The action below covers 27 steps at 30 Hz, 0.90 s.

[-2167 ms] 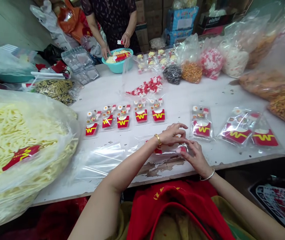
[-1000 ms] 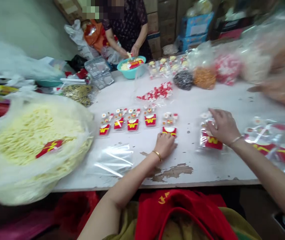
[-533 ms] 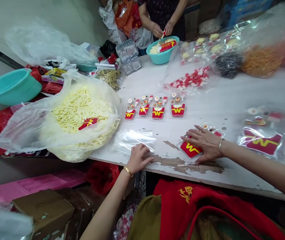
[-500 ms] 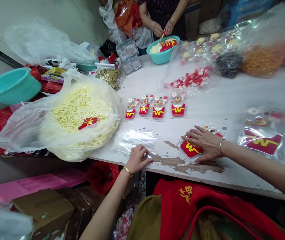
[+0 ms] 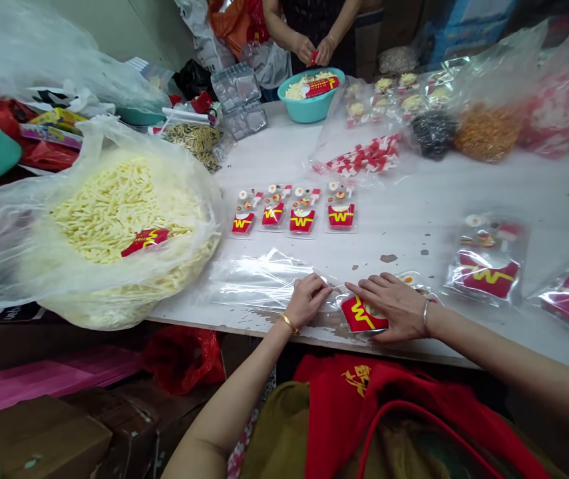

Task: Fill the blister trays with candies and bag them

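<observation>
My left hand [image 5: 309, 299] is at the table's front edge, its thumb and forefinger pinched on the edge of a clear plastic bag. Beside it lies a stack of flat clear plastic bags [image 5: 249, 283], shiny with glare. My right hand [image 5: 396, 309] rests flat, fingers stretched out, over a clear pack with a red fries-box piece [image 5: 361, 314] marked in yellow. Small food-shaped pieces show past its knuckles, and the hand covers the pack's middle. Farther back, several similar filled packs [image 5: 301, 216] stand in a row.
On the left sits a big bag of pale yellow fry-shaped pieces [image 5: 109, 219]. More red packs [image 5: 486, 273] lie at right. Bags of red-and-white pieces [image 5: 364, 156], black pieces [image 5: 434, 133] and orange pieces [image 5: 488, 133] are behind. Across the table, a person's hands work above a turquoise basin [image 5: 309, 110].
My left hand has moved right, from the bag stack toward the pack, and its fingers are now pinched. The right hand and its pack have come slightly nearer the front edge. The view has shifted.
</observation>
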Tool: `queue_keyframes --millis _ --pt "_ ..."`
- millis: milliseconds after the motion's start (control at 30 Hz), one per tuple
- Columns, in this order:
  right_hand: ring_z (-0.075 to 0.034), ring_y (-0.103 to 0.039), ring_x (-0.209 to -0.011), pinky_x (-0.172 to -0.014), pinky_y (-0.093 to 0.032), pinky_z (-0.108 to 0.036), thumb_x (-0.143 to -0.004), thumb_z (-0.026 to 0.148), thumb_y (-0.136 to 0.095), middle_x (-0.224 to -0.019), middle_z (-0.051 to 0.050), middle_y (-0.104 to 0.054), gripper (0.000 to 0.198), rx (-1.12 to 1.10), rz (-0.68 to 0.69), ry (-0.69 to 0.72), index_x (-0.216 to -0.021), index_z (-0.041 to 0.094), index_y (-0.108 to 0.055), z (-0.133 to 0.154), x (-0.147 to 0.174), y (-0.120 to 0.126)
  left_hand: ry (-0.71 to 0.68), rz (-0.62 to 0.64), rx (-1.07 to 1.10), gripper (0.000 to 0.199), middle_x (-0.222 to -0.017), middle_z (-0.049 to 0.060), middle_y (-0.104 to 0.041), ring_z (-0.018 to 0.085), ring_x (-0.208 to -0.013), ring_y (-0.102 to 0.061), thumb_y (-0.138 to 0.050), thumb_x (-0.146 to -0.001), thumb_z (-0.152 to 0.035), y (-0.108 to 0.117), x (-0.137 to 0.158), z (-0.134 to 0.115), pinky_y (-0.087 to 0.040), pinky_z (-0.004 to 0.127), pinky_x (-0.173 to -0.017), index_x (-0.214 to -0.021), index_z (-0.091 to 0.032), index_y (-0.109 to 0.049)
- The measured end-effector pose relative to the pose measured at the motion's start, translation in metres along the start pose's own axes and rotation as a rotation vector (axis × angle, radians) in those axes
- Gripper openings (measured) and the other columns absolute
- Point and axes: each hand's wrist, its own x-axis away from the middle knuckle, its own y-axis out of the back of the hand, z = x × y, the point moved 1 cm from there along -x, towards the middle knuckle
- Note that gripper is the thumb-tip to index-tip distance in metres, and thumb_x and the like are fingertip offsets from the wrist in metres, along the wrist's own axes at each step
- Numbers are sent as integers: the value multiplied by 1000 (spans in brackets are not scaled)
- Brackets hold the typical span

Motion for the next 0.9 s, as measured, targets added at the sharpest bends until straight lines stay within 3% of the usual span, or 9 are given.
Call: queue_keyframes --millis 100,200,300,400,533,667,767,900 --pt "-31 -49 -99 -89 -32 -44 -62 56 -63 -114 -16 -56 105 13 3 -62 -147 9 -21 -1 3 -5 -132 -7 -17 29 -87 3 -58 14 -83 -54 -43 -93 -39 -7 -8 -7 -39 30 -78 -84 -18 -61" --pt "-32 -48 -97 -87 -32 -44 -62 60 -63 -112 -16 -56 99 55 -20 -121 -142 10 -33 1 2 -7 -221 -30 -71 26 -95 6 -57 16 -87 -55 -48 -89 -40 -8 -6 -17 -43 31 -78 -94 -19 -61" --pt "-32 -48 -97 -86 -32 -44 -64 64 -61 -111 -17 -55 92 95 -60 -192 -135 10 -42 6 -3 -9 -209 -48 -165 39 -109 9 -55 22 -97 -55 -59 -79 -37 -9 1 -28 -46 35 -83 -114 -20 -54" --pt "-34 -46 -98 -85 -32 -45 -64 69 -58 -111 -19 -55 95 117 -92 -220 -134 7 -42 12 -7 -13 -126 -48 -290 45 -115 10 -54 23 -98 -56 -54 -78 -24 -14 3 -36 -47 36 -81 -122 -19 -47" --pt "-33 -46 -99 -84 -32 -43 -67 64 -58 -113 -18 -54 93 93 -106 -206 -137 7 -38 14 -8 -19 -34 -60 -390 31 -107 7 -59 20 -90 -58 -42 -84 -15 -16 1 -34 -46 33 -74 -113 -19 -50" --pt "-32 -46 -98 -83 -33 -42 -67 62 -58 -112 -17 -55 91 88 -105 -269 -137 8 -38 9 -7 -19 47 -117 -522 26 -103 8 -60 24 -95 -54 -52 -78 -16 -8 10 -29 -39 38 -78 -104 -19 -54" --pt "-32 -47 -97 -81 -34 -41 -65 64 -58 -111 -17 -55 92 92 -91 -316 -136 9 -40 7 -9 -18 97 -118 -587 7 -88 8 -61 25 -88 -54 -52 -80 -20 -6 20 -25 -34 40 -75 -86 -18 -56" --pt "-33 -47 -99 -80 -35 -41 -65 65 -58 -113 -17 -55 93 102 -94 -400 -137 9 -38 8 -17 -17 78 -110 -559 15 -73 5 -62 21 -77 -55 -47 -84 -21 -8 25 -22 -30 39 -73 -71 -18 -54"
